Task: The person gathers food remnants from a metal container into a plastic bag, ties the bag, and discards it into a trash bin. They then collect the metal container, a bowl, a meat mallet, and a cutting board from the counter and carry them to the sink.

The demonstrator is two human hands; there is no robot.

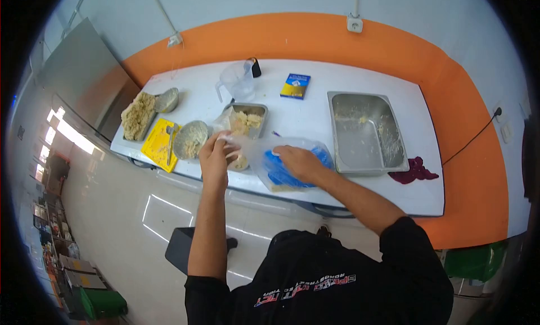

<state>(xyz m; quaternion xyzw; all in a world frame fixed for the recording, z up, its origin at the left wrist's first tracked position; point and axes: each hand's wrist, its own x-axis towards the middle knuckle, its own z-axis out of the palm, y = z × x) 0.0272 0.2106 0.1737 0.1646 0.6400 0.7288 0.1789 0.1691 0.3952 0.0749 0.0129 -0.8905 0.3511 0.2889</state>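
White table [312,117] underneath, a clear plastic bag [256,156] lies along its near side, likely light, limp, slippery, best gripped by an edge. My left hand [216,150] pinches one end; my right hand [301,163] rests half-curled atop, grip unclear. Beside: a steel pan [354,148].

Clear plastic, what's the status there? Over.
Left hand pinching clear plastic. Right hand touching it, grip unclear. Blue material showing through. Small metal tray close beyond left hand; nothing plainly blocking.

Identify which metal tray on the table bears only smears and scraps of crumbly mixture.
The large rightmost tray, beside the dark red item; the leftmost tray is heaped with mixture, and the middle tray holds clumps.
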